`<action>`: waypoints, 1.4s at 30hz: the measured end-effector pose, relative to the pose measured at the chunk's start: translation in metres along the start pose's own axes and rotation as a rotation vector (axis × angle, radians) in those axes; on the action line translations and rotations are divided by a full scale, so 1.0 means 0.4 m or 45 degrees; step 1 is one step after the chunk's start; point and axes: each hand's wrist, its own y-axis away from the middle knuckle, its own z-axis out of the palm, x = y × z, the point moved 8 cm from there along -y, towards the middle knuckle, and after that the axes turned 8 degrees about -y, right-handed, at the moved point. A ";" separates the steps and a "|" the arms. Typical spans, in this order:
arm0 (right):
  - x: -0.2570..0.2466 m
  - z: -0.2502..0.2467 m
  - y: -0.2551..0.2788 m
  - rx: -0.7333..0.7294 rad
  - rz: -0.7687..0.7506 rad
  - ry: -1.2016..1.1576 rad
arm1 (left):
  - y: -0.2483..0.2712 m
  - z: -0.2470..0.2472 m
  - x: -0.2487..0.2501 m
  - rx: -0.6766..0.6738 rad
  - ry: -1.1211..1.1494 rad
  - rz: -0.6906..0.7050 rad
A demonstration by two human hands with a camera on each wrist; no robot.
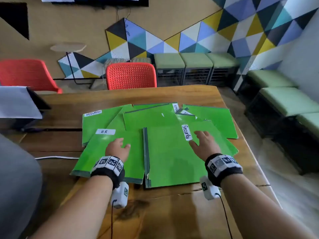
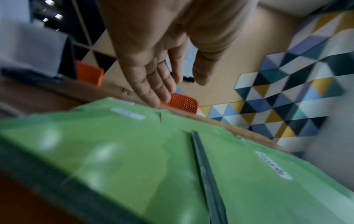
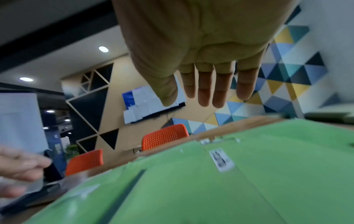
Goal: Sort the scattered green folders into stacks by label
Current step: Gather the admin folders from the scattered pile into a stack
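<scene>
Folders: they are overlapping, so most are showing only corners or strips; how many are lying there cannot be told.
Far labels: two are peeking out reading "ADM", the rest lying under other folders.
Left wrist view: motion blur is smearing the labels past reading.
Right wrist view: the label is blurring too; the left hand is being cut off by the left edge.
Contact: whether the fingers are touching a folder cannot be told.
Grey shape: it is being cropped at the head view's left edge, unidentifiable.
</scene>
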 end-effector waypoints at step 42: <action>0.089 0.291 0.013 -0.320 0.444 -0.652 | -0.028 0.123 -0.178 0.011 0.799 -0.428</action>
